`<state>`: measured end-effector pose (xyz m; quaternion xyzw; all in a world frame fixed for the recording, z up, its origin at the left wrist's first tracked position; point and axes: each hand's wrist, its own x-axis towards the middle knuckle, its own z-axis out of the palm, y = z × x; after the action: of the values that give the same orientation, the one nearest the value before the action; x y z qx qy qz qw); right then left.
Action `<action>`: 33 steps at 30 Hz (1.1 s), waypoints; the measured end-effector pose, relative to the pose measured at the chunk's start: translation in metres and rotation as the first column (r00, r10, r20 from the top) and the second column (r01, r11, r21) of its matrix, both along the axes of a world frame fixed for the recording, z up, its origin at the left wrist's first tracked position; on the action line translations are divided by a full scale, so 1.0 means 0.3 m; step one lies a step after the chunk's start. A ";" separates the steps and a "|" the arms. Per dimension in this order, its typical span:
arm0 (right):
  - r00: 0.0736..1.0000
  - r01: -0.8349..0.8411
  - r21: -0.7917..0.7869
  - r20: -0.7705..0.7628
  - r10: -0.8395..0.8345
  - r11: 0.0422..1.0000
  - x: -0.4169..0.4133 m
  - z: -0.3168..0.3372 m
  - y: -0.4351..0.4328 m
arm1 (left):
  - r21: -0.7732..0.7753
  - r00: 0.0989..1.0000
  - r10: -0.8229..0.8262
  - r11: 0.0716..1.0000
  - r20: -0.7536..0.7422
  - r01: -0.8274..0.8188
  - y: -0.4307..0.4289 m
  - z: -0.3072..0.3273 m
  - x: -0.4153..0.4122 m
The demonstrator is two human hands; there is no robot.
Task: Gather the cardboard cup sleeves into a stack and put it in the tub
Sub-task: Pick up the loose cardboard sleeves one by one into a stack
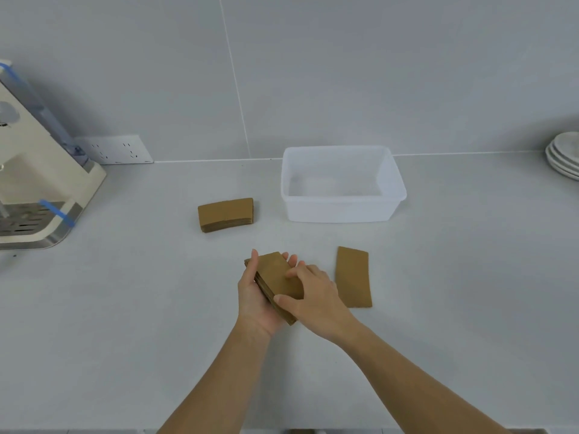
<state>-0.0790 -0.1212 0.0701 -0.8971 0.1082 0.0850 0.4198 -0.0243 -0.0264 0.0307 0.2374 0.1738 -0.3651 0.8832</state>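
My left hand [253,303] cradles a small stack of brown cardboard cup sleeves [275,277] from below and from the left, just above the counter. My right hand [313,297] rests on top of that stack, thumb at its near end and fingers pressing its upper face. A second, thicker stack of sleeves [225,213] lies on the counter further back and to the left. A single flat sleeve [353,276] lies to the right of my hands. The translucent white tub [341,211] stands behind, with nothing inside.
A cream water dispenser [37,183] stands at the left edge, with a wall socket [116,150] beside it. Stacked white plates [564,158] sit at the far right. The grey wall rises right behind the tub.
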 end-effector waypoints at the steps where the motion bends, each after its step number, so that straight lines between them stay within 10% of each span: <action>1: 1.000 -0.009 -0.001 -0.005 0.009 1.000 -0.001 -0.002 -0.007 | -0.008 1.000 -0.005 1.000 -0.004 0.005 -0.005 -0.002 -0.002; 9: 0.985 0.173 0.064 -0.012 -0.173 0.983 0.005 0.012 -0.111 | 0.039 0.999 -0.027 0.999 -0.038 0.028 -0.041 -0.003 0.011; 15: 0.901 0.423 -0.367 0.069 -0.429 0.829 0.022 -0.050 -0.202 | 0.007 0.998 0.006 1.000 -0.064 -0.005 -0.033 -0.017 0.005; 33: 0.915 0.320 -0.496 -0.060 -0.400 0.807 -0.022 -0.157 -0.172 | -0.027 0.996 0.073 0.997 -0.055 -0.075 0.029 -0.026 -0.013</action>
<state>-0.0855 -0.1728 0.0231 -0.9254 0.3277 0.0466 0.1846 -0.0282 -0.0178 0.0228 0.2081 0.2010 -0.3410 0.8944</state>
